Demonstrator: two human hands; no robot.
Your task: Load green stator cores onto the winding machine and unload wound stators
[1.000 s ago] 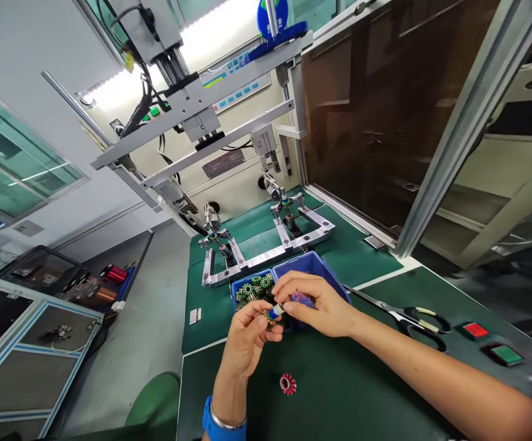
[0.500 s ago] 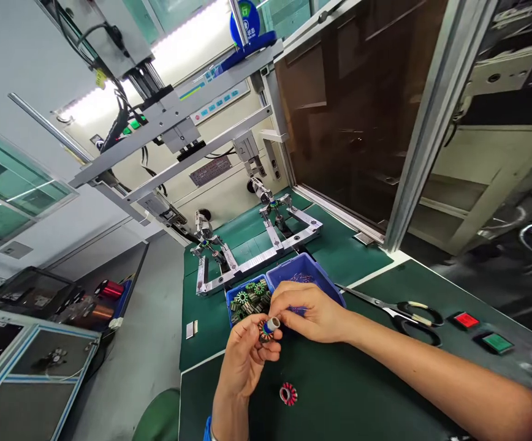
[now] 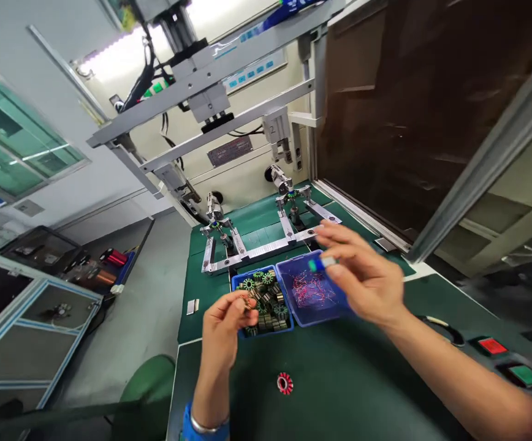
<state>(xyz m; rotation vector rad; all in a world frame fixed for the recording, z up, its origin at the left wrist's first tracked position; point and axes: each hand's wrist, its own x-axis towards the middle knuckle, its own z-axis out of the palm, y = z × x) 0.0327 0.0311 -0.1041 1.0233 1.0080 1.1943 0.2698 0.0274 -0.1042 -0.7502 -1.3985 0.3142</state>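
Head view only.

Left hand (image 3: 222,324) is up over the near left corner of the left bin (image 3: 241,283), fingers pinched on a small wound core (image 3: 246,302); the core is mostly hidden by the fingertips, so its details can't be made out.

Right hand (image 3: 362,275) is blurred, raised above the right bin (image 3: 293,264), fingers clamped on a short tube (image 3: 320,264) with a blue-green end. The hands are well apart.

Containers: two blue bins sit side by side, touching, on the green worktop (image 3: 349,392). The left bin is nearly full of green and dark cores. The right bin has a loose layer of thin red wire scraps (image 3: 311,294) over its floor; the hand covers its right wall.

One red core (image 3: 285,383) lies flat on the worktop, alone, near the front and between the two forearms.

Edges and room: a metal frame (image 3: 257,248) with two holders stands just behind the bins. Scissors (image 3: 445,327) lie right of the right wrist, partly hidden. Red button (image 3: 492,346) and green button (image 3: 526,375) sit at the far right. The worktop's left edge runs just left of the left wrist and drops to the floor. There is bare mat around the red core.
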